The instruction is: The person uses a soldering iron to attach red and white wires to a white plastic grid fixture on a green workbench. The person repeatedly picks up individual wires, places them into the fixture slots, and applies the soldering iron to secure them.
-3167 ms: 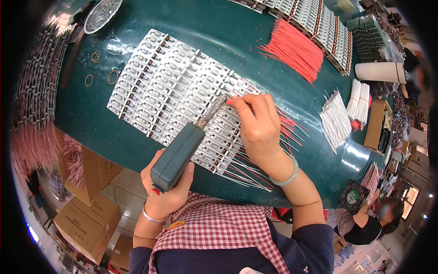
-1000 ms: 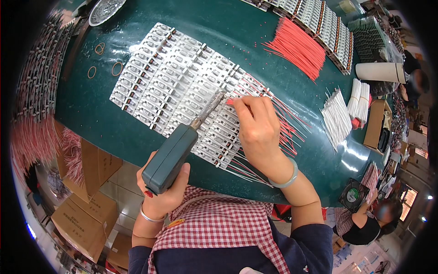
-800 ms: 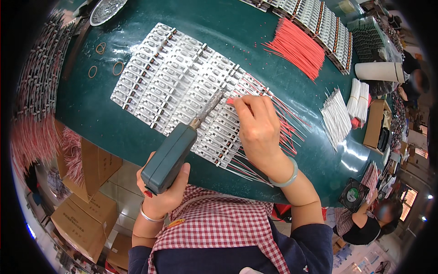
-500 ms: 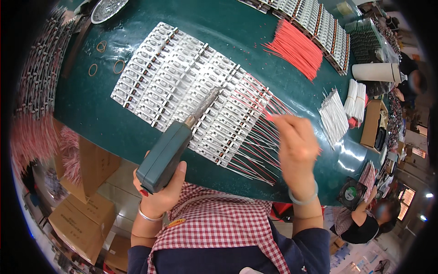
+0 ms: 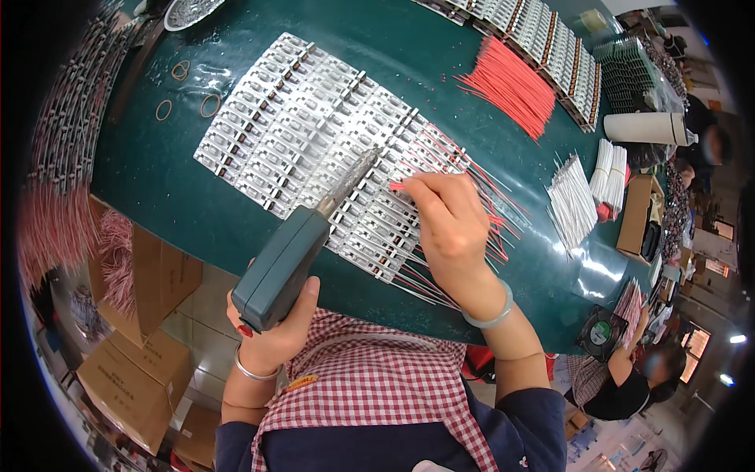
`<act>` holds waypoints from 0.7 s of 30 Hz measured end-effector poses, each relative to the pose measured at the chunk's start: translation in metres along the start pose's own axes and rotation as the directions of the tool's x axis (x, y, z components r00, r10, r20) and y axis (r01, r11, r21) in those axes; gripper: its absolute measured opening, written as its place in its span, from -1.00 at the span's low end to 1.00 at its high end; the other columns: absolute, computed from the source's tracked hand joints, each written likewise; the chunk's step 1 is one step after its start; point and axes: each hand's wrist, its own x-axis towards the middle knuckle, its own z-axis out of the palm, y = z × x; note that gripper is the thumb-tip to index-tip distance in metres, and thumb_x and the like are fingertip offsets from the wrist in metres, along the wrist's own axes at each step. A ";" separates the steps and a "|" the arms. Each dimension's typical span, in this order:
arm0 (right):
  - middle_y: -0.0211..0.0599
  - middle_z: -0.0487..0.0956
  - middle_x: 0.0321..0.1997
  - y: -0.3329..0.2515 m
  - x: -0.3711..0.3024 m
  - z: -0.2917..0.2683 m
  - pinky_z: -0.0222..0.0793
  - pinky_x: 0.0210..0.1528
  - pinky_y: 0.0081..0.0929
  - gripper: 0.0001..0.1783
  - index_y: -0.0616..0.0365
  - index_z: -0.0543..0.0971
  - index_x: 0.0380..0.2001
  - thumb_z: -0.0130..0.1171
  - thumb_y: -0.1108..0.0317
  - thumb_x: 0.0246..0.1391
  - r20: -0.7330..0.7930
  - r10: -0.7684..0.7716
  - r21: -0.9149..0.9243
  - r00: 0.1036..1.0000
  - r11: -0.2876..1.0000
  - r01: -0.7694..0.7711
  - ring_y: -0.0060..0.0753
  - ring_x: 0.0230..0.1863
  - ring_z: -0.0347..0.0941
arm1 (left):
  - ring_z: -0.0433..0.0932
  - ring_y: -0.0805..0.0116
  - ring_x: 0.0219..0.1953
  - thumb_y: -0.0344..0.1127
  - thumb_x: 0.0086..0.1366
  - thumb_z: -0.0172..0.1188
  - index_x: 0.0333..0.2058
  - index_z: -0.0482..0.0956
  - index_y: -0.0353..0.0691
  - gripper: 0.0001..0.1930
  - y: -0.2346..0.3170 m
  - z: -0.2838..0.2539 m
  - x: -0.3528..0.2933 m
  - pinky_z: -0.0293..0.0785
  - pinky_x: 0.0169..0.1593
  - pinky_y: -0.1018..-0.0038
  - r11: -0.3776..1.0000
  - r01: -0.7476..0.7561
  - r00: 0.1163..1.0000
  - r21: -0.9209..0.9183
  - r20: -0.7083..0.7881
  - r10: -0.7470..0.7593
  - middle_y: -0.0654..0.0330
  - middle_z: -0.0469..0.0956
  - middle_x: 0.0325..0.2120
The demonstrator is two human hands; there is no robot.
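My left hand [image 5: 285, 334] is wrapped round the handle of a dark green soldering gun [image 5: 281, 263]. Its long, crusted metal tip reaches over a panel of silvery-white rectangular parts [image 5: 314, 118], laid in rows on the table. My right hand [image 5: 454, 228] is at the panel's right side, thumb and fingertips pinched on a red wire [image 5: 396, 186] whose end points at the parts near the tip. Whether more than one wire is in the pinch I cannot tell. Red and white wires [image 5: 487, 185] fan out from the panel's right edge, partly hidden under my right hand.
A heap of loose red wires [image 5: 511, 86] lies at the far right, with white wire bundles [image 5: 572, 206] nearer. More rows of parts [image 5: 543, 39] stand behind. A metal dish [image 5: 189, 12] and rubber bands [image 5: 211, 105] are at far left. A co-worker [image 5: 629, 377] sits at right.
My right hand has moved left from beyond the wire ends to over the panel, bringing the red wire close to the soldering gun's tip. The left hand and gun hold nearly the same place.
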 end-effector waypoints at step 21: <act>-0.04 0.55 -0.16 0.005 0.001 0.015 0.47 -0.22 -0.30 -0.61 0.47 0.57 -0.18 0.18 0.66 -0.21 0.040 -0.014 0.001 0.999 1.000 0.014 -0.10 -0.22 0.46 | 0.55 0.47 -0.46 -0.57 0.11 0.33 -0.26 0.63 -0.43 -0.81 0.004 -0.001 0.011 0.44 -0.39 0.57 1.000 0.020 0.979 -0.016 0.203 -0.016 0.15 0.60 -0.39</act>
